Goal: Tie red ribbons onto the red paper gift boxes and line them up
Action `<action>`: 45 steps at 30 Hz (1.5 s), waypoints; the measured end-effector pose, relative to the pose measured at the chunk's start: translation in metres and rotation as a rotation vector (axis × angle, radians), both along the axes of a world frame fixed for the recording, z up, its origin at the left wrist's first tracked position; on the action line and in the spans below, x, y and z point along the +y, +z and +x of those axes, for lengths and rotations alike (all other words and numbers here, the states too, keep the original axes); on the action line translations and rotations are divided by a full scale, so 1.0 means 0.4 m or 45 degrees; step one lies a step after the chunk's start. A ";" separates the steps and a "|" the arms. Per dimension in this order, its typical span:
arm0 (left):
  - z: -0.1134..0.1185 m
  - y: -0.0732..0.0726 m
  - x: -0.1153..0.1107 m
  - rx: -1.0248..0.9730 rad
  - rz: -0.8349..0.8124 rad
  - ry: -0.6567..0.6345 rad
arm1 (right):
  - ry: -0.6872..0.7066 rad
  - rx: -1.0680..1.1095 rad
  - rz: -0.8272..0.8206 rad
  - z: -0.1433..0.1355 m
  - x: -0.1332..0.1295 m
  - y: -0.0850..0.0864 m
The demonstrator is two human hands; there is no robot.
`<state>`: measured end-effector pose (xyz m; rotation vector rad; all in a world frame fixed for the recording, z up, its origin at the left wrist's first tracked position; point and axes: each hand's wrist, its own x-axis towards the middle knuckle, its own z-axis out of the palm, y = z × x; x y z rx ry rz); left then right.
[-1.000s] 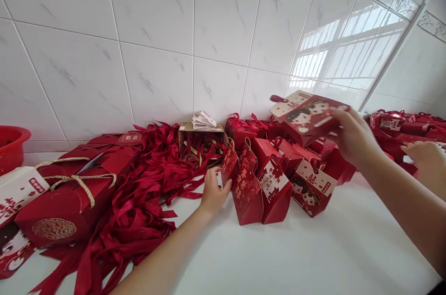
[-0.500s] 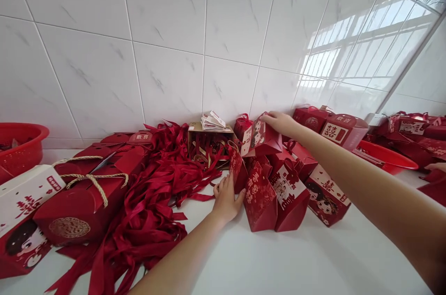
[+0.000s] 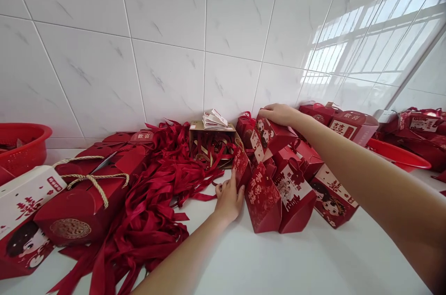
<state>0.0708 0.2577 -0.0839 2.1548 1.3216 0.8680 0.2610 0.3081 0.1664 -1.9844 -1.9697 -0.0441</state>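
Note:
My right hand (image 3: 278, 114) grips the top of a red gift box (image 3: 270, 137) with a cartoon print, tilted above the other boxes. My left hand (image 3: 228, 197) is closed on the lower part of a smaller red gift box (image 3: 241, 165), its thumb on the right side. Close to that box stand a red box with white lettering (image 3: 264, 197) and a box with a white printed label (image 3: 294, 197). A box with a cartoon face (image 3: 334, 197) is just right of them. The undersides of both held boxes are hidden.
Red ribbons (image 3: 160, 211) lie heaped at left, beside boxes with rope handles (image 3: 87, 211). An open carton (image 3: 212, 132) holds more ribbons, with cards (image 3: 215, 119) on top. Red plastic baskets (image 3: 26, 151) stand at both sides. A tiled wall (image 3: 167, 76) closes off the back.
The box in my right hand has shifted slightly right and tilted further. My left hand stays on its box. Another person's hand at the right edge has left the view.

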 end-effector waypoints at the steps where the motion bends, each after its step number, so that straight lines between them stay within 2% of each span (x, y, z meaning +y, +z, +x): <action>1: 0.000 -0.001 0.001 0.003 0.002 0.000 | -0.001 -0.004 -0.016 -0.003 -0.003 0.009; 6: 0.002 -0.006 0.005 0.034 -0.006 -0.007 | 0.008 0.009 -0.182 -0.023 -0.014 0.040; 9: 0.003 -0.006 0.006 0.062 -0.011 -0.006 | 0.021 -0.001 -0.269 -0.040 -0.002 0.031; 12: 0.003 -0.004 0.006 0.085 -0.005 -0.010 | 0.045 -0.057 -0.277 -0.062 0.018 -0.015; 18: 0.006 -0.003 0.007 0.106 0.004 -0.003 | -0.046 -0.149 -0.200 -0.100 0.019 -0.147; 21: 0.007 -0.007 0.009 0.106 0.009 0.003 | -0.130 -0.149 -0.107 -0.107 0.009 -0.168; 25: 0.007 -0.011 0.013 0.100 0.013 0.015 | -0.186 -0.170 0.035 -0.109 -0.013 -0.141; 28: 0.008 -0.010 0.014 0.082 0.011 0.050 | -0.131 -0.194 0.013 -0.105 -0.043 -0.120; 32: 0.008 -0.009 0.015 0.040 0.013 0.109 | -0.070 -0.172 -0.075 -0.100 -0.074 -0.139; 35: 0.007 -0.015 0.017 -0.005 0.019 0.121 | -0.082 -0.083 -0.050 -0.094 -0.082 -0.152; 37: 0.006 -0.019 0.016 -0.045 0.032 0.121 | -0.105 -0.006 0.026 -0.083 -0.093 -0.137; 39: 0.006 -0.017 0.015 -0.101 0.062 0.136 | -0.125 0.077 0.124 -0.066 -0.121 -0.105; 42: 0.004 0.014 0.013 -0.233 0.172 0.216 | -0.118 0.241 0.261 -0.032 -0.201 -0.051; 43: 0.000 0.034 0.011 -0.286 0.227 0.247 | -0.103 0.341 0.320 -0.022 -0.233 -0.040; 45: -0.012 0.089 0.004 -0.381 0.354 0.274 | -0.047 0.712 0.512 -0.004 -0.295 -0.033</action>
